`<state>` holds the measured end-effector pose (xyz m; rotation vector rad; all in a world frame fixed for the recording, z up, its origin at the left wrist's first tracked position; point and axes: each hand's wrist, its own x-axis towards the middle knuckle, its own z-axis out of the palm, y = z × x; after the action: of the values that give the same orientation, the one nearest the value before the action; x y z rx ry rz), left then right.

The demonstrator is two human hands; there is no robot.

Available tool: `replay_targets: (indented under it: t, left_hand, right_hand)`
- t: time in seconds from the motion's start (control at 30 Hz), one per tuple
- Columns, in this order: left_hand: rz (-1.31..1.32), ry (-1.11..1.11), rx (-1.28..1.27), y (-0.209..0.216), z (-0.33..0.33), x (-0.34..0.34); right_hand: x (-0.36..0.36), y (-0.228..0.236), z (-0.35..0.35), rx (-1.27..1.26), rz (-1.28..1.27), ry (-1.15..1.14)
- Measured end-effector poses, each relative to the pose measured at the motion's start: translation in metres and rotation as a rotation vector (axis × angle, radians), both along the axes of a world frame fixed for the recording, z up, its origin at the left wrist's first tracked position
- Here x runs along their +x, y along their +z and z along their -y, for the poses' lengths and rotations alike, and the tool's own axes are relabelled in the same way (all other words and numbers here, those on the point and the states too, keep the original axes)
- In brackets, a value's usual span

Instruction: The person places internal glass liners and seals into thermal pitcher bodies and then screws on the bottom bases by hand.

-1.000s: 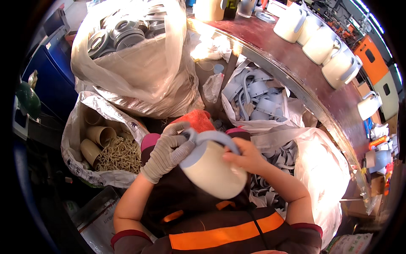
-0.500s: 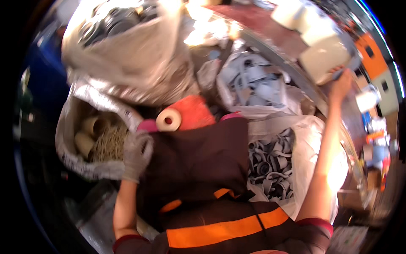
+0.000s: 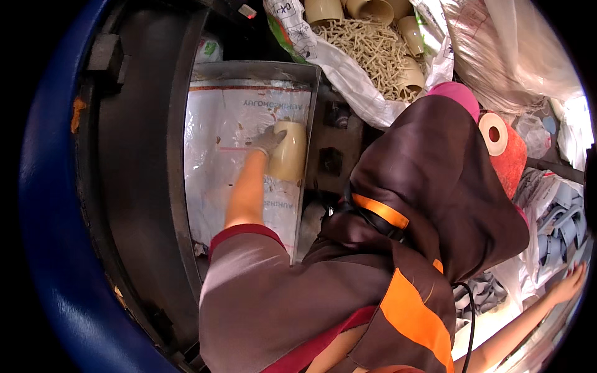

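Note:
In a metal-walled bin on the left, a smooth cream plastic cylinder lies on clear printed plastic film. My left hand, in a thin pale glove, has its fingers closed on the cylinder's upper left side. Some of the fingertips are hard to make out against it. My bare right hand reaches out to the far right rim of the picture. Its fingers are stretched out beside a grey-blue surface, and nothing shows in them.
A white sack of cream cylinders and thin sticks stands beyond the bin. A cream ring rests on a red pad past my knees. Bags of grey-blue parts lie right. A dark metal frame borders the bin.
The view has swung left, bringing the bin into sight. My left hand has moved from beside my knee, near the sack, down to the cylinder. My right arm still stretches out to the right.

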<state>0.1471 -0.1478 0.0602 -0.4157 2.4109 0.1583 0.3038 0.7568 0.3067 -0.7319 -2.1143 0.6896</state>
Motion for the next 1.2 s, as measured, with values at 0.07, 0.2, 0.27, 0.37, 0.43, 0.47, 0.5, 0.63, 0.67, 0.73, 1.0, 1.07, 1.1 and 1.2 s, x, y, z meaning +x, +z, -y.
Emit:
replay_targets:
  t: [0.07, 0.2, 0.27, 0.37, 0.43, 0.47, 0.5, 0.63, 0.67, 0.73, 1.0, 1.07, 1.1, 1.2]
  left_hand:
    - [-0.137, 0.186, -0.083, -0.016, -0.021, 0.008]
    - [-0.217, -0.317, -0.026, -0.015, -0.020, -0.017]
    - [0.097, -0.333, 0.127, -0.002, -0.018, -0.032]
    - [0.162, -0.417, 0.151, 0.045, -0.041, -0.047]
    - [0.100, -0.428, 0.125, 0.102, -0.070, -0.056]
    - [-0.053, -0.534, 0.097, 0.134, -0.089, -0.064]
    - [-0.166, -0.624, 0.009, 0.168, -0.109, -0.071]
    - [-0.697, -0.876, 0.576, 0.280, -0.199, -0.075]
    - [-0.676, -0.980, 0.557, 0.296, -0.223, -0.072]
    - [-0.667, -1.154, 0.735, 0.313, -0.271, -0.068]
    - [-0.119, -1.115, 1.131, 0.277, -0.379, -0.040]
    - [-0.012, -1.214, 1.001, 0.266, -0.385, -0.042]
    - [-0.133, -1.301, 1.020, 0.263, -0.386, -0.046]
    - [-0.354, -1.459, 1.038, 0.253, -0.383, -0.061]
  right_hand:
    - [-0.029, -0.007, 0.015, -0.096, 0.026, 0.087]
    - [-0.057, -0.019, 0.058, 0.114, 0.245, 0.231]
    - [-0.051, -0.028, 0.082, 0.197, 0.191, 0.349]
    - [-0.027, -0.045, 0.107, 0.226, 0.124, 0.452]
    - [-0.020, -0.054, 0.120, 0.146, 0.122, 0.399]
    - [-0.026, -0.060, 0.127, 0.025, 0.143, 0.348]
    - [-0.036, -0.066, 0.136, -0.099, 0.127, 0.265]
    - [-0.072, -0.067, 0.211, -0.231, 0.096, 0.493]
    - [-0.076, -0.065, 0.235, -0.305, 0.089, 0.544]
    - [-0.084, -0.056, 0.274, -0.411, 0.015, 0.699]
    - [-0.048, -0.044, 0.313, -0.520, 0.008, 1.024]
    - [-0.040, -0.058, 0.318, -0.540, 0.048, 1.037]
    - [-0.038, -0.065, 0.319, -0.636, 0.001, 1.024]
    - [-0.042, -0.080, 0.311, -0.826, -0.185, 1.061]
